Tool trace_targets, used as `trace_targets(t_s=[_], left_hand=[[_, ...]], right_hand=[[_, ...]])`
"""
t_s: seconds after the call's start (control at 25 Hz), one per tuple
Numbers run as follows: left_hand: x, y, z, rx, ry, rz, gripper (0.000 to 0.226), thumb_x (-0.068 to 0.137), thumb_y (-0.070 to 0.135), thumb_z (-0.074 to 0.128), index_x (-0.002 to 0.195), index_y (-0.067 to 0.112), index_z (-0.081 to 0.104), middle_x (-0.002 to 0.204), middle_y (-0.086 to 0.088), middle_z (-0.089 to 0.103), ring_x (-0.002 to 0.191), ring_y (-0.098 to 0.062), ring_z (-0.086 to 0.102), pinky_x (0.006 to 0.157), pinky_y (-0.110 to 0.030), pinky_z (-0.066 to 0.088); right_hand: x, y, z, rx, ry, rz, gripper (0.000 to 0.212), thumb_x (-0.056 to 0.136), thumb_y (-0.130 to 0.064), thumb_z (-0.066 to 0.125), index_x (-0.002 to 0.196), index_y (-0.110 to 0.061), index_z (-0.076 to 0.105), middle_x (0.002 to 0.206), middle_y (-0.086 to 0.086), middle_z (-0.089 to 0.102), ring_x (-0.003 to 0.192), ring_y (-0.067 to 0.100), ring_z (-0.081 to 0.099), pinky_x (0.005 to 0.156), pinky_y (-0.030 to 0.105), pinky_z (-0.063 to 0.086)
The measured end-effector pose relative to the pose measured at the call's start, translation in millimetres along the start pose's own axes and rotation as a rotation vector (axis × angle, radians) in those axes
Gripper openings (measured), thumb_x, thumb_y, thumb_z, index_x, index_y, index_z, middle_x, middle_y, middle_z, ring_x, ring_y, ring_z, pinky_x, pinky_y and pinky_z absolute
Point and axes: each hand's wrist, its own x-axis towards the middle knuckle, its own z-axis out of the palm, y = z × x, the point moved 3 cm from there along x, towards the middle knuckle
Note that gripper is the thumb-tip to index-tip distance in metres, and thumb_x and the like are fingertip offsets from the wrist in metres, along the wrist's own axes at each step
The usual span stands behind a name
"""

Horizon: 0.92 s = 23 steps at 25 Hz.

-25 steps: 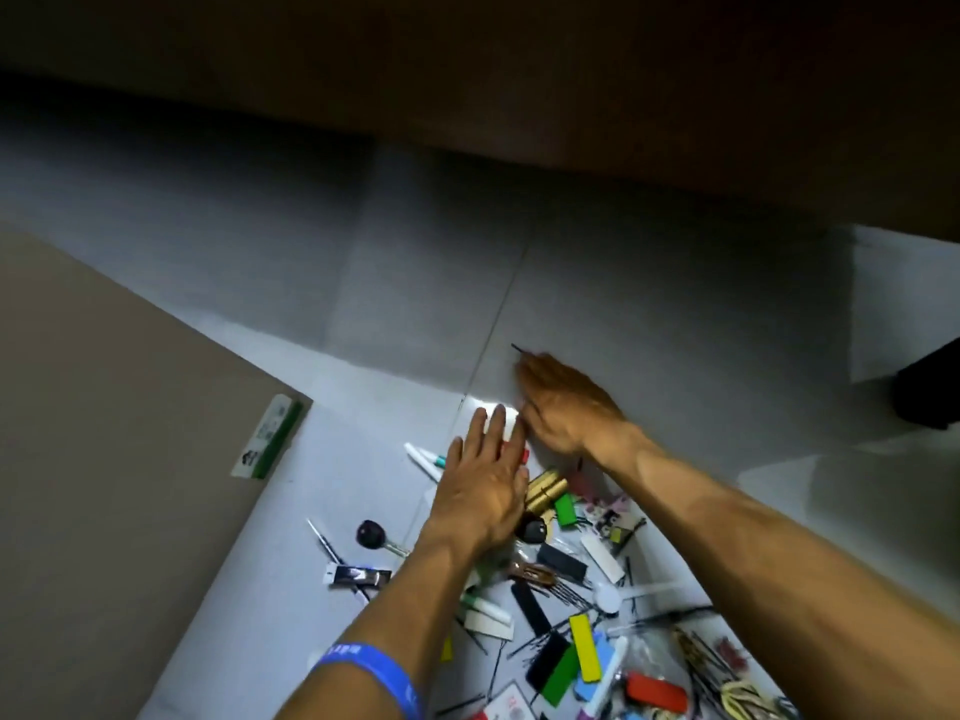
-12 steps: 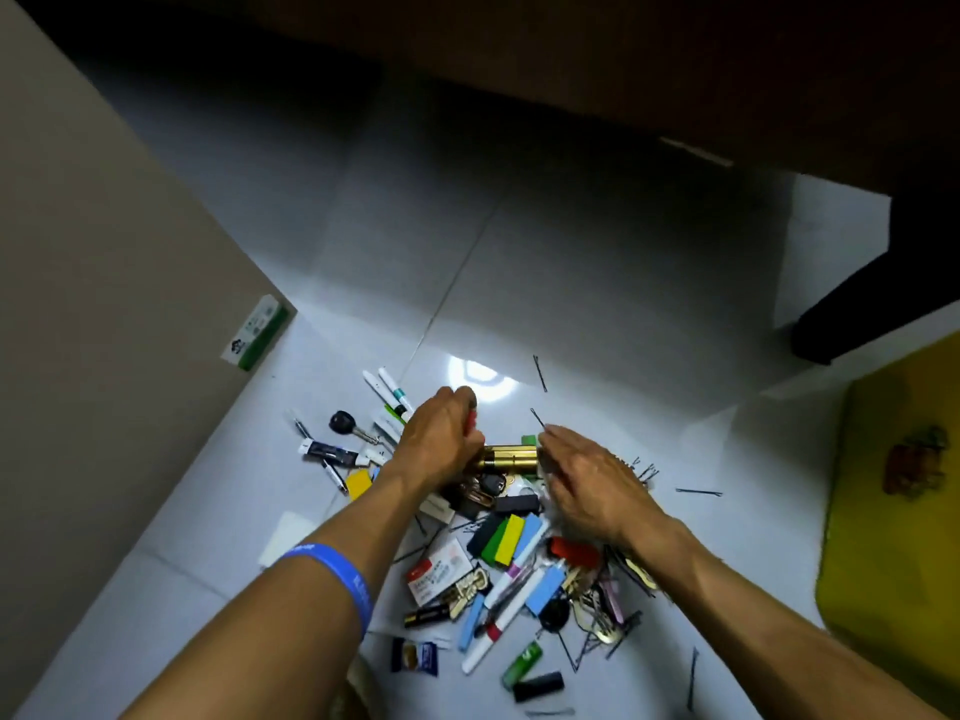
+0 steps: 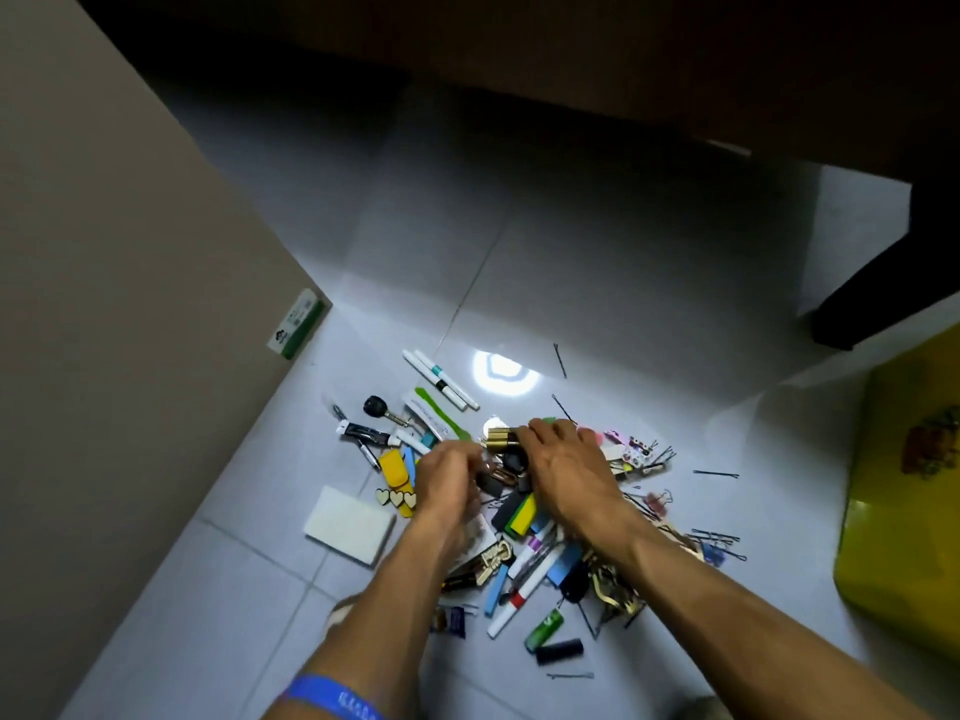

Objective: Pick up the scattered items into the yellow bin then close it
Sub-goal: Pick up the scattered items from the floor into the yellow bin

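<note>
A heap of scattered items point(image 3: 524, 517) lies on the white tiled floor: pens, coloured tags, keys, hairpins. My right hand point(image 3: 566, 472) lies palm down on the heap, fingertips against a brass lock cylinder point(image 3: 497, 439). Just to its left, my left hand point(image 3: 447, 483) hovers blurred over the heap with fingers curled; what it holds, if anything, is hidden. Two white pens point(image 3: 441, 379), a black car key point(image 3: 376, 407), a white pad point(image 3: 350, 524) and a yellow clip point(image 3: 393, 467) lie left of the heap. The yellow bin point(image 3: 904, 511) stands at the right edge.
A beige panel point(image 3: 130, 304) runs along the left, with a green and white box point(image 3: 293, 324) at its foot. A dark furniture leg point(image 3: 883, 283) stands at the back right. Loose hairpins point(image 3: 716, 474) lie between heap and bin. A green tube point(image 3: 544, 628) and black cylinder point(image 3: 558, 651) lie nearest me.
Both hands have drawn back from the far floor onto the heap and closed toward each other. The view has tilted down and right, bringing the yellow bin into sight.
</note>
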Motion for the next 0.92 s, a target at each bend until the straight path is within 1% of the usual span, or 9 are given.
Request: trace_targets(t_s=[0.12,0.2,0.36,0.44,0.56,0.68,0.76,0.8,0.92], left_hand=[[-1,-8,-3,-0.087,-0.032,0.001,0.015,0.094,0.008,0.055,0.1,0.015,0.067,0.058,0.003,0.059,0.044,-0.009,0.044,0.038,-0.023,0.034],[-4,-6,-3,-0.076,0.065,0.039,0.009,0.095,0.017,0.06,0.096,0.021,0.068,0.069,0.004,0.065,0.054,-0.009,0.053,0.05,-0.024,0.041],[18,27,-30,0.223,0.372,0.225,0.012,0.087,0.035,0.07,0.088,0.024,0.064,0.086,0.011,0.062,0.073,-0.005,0.056,0.058,-0.021,0.036],[35,44,-43,0.374,0.424,0.267,0.012,0.087,0.037,0.068,0.089,0.026,0.062,0.089,0.007,0.064,0.074,-0.013,0.059,0.062,-0.024,0.038],[54,48,-69,0.441,0.523,0.296,0.006,0.088,0.032,0.065,0.086,0.027,0.062,0.092,0.003,0.067,0.076,-0.018,0.059,0.068,-0.026,0.045],[63,38,-101,0.569,0.63,0.276,0.016,0.084,0.034,0.068,0.089,0.026,0.055,0.089,0.006,0.062,0.074,-0.021,0.054,0.066,-0.029,0.043],[73,38,-116,0.683,0.583,0.201,0.033,0.081,0.043,0.071,0.097,0.026,0.048,0.088,0.007,0.053,0.077,-0.02,0.05,0.065,-0.029,0.038],[81,40,-121,0.712,0.541,0.165,0.039,0.08,0.045,0.073,0.101,0.026,0.047,0.089,0.007,0.051,0.078,-0.02,0.049,0.066,-0.029,0.037],[97,47,-122,0.731,0.425,0.147,0.035,0.079,0.031,0.075,0.103,0.02,0.053,0.091,0.004,0.054,0.08,-0.019,0.053,0.066,-0.027,0.038]], right_hand=[[6,-1,15,-0.08,0.01,0.104,0.035,0.091,-0.02,0.057,0.124,-0.015,0.045,0.113,0.006,0.054,0.101,0.022,0.046,0.092,0.039,0.04],[8,5,9,0.117,0.027,0.19,0.019,0.097,-0.017,0.048,0.116,-0.013,0.049,0.101,0.002,0.054,0.088,0.018,0.049,0.083,0.035,0.045],[4,14,-6,1.379,-0.072,0.563,0.021,0.101,-0.011,0.041,0.117,-0.01,0.056,0.097,0.011,0.063,0.081,0.024,0.064,0.066,0.033,0.057],[10,13,-16,1.675,-0.175,0.563,0.026,0.09,0.0,0.049,0.113,-0.007,0.06,0.098,0.016,0.068,0.084,0.025,0.067,0.07,0.036,0.058],[39,-4,-20,1.482,-0.229,0.532,0.018,0.083,-0.016,0.068,0.095,-0.007,0.058,0.081,0.011,0.064,0.074,0.025,0.065,0.072,0.04,0.053],[86,-27,-21,0.825,0.053,0.458,0.026,0.086,-0.036,0.069,0.079,-0.014,0.056,0.075,0.006,0.062,0.067,0.026,0.059,0.065,0.038,0.048],[113,-49,-23,0.395,0.132,0.267,0.019,0.09,-0.033,0.063,0.102,-0.019,0.059,0.098,0.005,0.06,0.08,0.028,0.06,0.072,0.037,0.049],[122,-58,-19,0.262,0.091,0.19,0.028,0.092,-0.032,0.06,0.116,-0.019,0.054,0.109,0.007,0.055,0.085,0.029,0.061,0.075,0.037,0.049],[129,-72,-2,0.08,0.031,0.092,0.033,0.096,-0.029,0.053,0.123,-0.012,0.044,0.115,0.01,0.053,0.081,0.031,0.062,0.066,0.037,0.046]])
